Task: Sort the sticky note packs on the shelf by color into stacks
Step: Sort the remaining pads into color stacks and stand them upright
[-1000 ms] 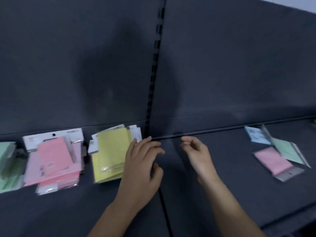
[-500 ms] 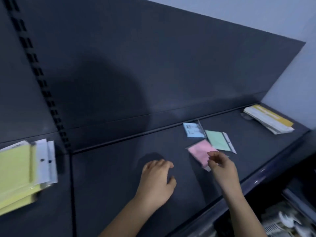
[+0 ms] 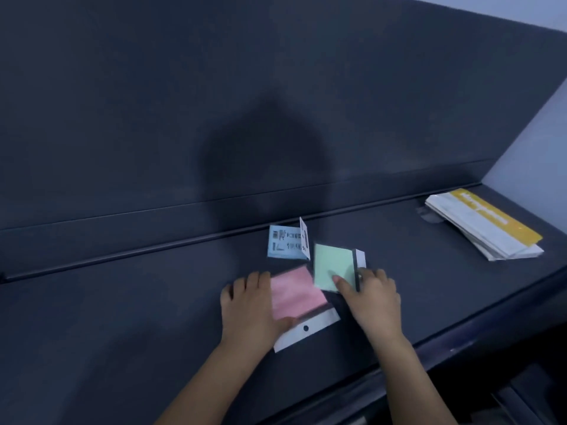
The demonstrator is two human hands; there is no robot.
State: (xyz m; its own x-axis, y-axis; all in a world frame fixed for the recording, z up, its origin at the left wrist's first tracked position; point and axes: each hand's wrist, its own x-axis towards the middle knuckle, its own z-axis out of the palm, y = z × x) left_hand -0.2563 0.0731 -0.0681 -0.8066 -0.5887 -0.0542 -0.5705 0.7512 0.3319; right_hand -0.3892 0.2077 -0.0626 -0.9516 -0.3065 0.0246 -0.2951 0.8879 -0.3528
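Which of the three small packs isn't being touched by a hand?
The blue pack, farthest back by the shelf wall. The pink and green ones each have a hand on them.

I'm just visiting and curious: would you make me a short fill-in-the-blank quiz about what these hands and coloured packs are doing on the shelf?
1. The left hand rests on the ____ sticky note pack.
2. The right hand touches the ____ sticky note pack.
3. The pack nearest the back panel, touched by neither hand, is ____.
4. The white stack at the far right carries a ____ stripe.

Missing words: pink; green; blue; yellow.
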